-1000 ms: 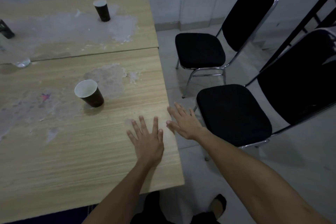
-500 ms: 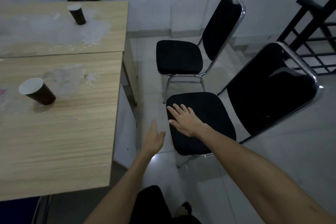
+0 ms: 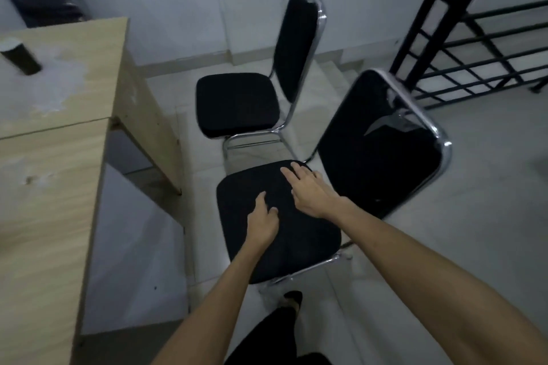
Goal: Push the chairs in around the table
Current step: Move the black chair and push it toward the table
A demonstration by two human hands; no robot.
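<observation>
Both hands hover open and empty over the near chair (image 3: 278, 216), right hand (image 3: 311, 192) closer to its backrest than the left hand (image 3: 262, 221), and the surface (image 3: 50, 187) sits off to the left, so I'd guess a leftward shove.

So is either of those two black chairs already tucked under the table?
No, the near chair and the far chair both stand out on the floor, clear of the table.
</observation>
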